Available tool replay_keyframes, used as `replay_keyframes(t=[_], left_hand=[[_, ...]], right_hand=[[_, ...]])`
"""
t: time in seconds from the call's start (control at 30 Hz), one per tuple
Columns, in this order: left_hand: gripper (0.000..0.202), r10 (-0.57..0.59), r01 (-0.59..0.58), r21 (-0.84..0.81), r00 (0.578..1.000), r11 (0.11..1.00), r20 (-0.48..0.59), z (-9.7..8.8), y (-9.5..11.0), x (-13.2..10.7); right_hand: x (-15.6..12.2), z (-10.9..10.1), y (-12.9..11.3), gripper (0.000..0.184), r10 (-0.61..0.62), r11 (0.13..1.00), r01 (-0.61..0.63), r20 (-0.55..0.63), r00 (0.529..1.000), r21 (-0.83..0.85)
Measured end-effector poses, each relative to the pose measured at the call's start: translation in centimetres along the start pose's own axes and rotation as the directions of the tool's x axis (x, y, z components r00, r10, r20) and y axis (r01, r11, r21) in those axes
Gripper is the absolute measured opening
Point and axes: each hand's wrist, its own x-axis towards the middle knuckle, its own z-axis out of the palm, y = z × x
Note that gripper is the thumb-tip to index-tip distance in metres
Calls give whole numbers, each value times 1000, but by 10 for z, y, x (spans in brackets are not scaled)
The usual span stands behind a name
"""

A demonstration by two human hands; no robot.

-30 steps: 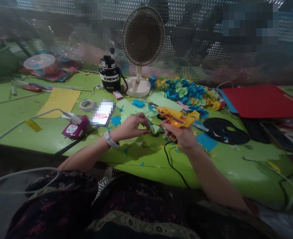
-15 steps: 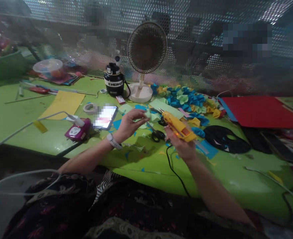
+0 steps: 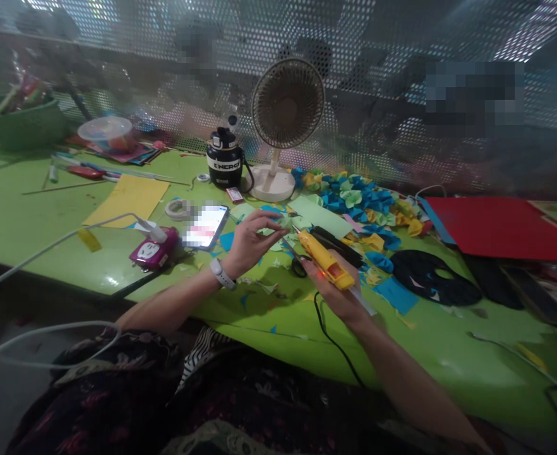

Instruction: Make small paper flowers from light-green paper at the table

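My right hand (image 3: 338, 292) grips a yellow glue gun (image 3: 323, 259) above the green table (image 3: 46, 234), its nozzle pointing up and left. Its black cord (image 3: 330, 335) trails down toward my lap. My left hand (image 3: 251, 240), with a white wristband, pinches a small pale green folded paper piece (image 3: 285, 222) just left of the nozzle tip. Black-handled scissors (image 3: 299, 264) lie on the table under the two hands, among blue and green paper scraps.
A phone (image 3: 206, 225) and a purple socket block (image 3: 154, 251) with white cable lie left of my hands. A small fan (image 3: 285, 126) and black jug (image 3: 224, 163) stand behind. Paper flowers (image 3: 354, 193), red sheet (image 3: 496, 218), black mask cut-out (image 3: 430, 278) and yellow sheet (image 3: 127, 199) lie around.
Both hands have lifted from the table. The left hand raised the green paper piece, and the glue gun swung so its nozzle points toward that piece.
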Motion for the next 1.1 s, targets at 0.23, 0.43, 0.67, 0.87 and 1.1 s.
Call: replay_keyframes(t=[0.23,0.43,0.67,0.87,1.1], left_hand=[[19,17,-17,-25,1000,1000,4,3,0,-3],[16,32,-32,-24,999,999,10,3,1,-3],[17,20,-19,-39,1000,999,18,4,2,-4],[17,-5,6,-46,1000,999,25,4,3,-4],[17,-4,6,-79,1000,997,24,5,1,-5]], right_hand=[[1,0,0,26,30,999,-30,15,999,31],[1,-1,1,28,28,1000,-28,1,1000,-6],[1,-1,2,34,38,999,-38,5,999,-27],[0,-1,4,33,49,999,-49,3,999,-6],[0,-1,2,34,60,998,-60,9,998,-11]])
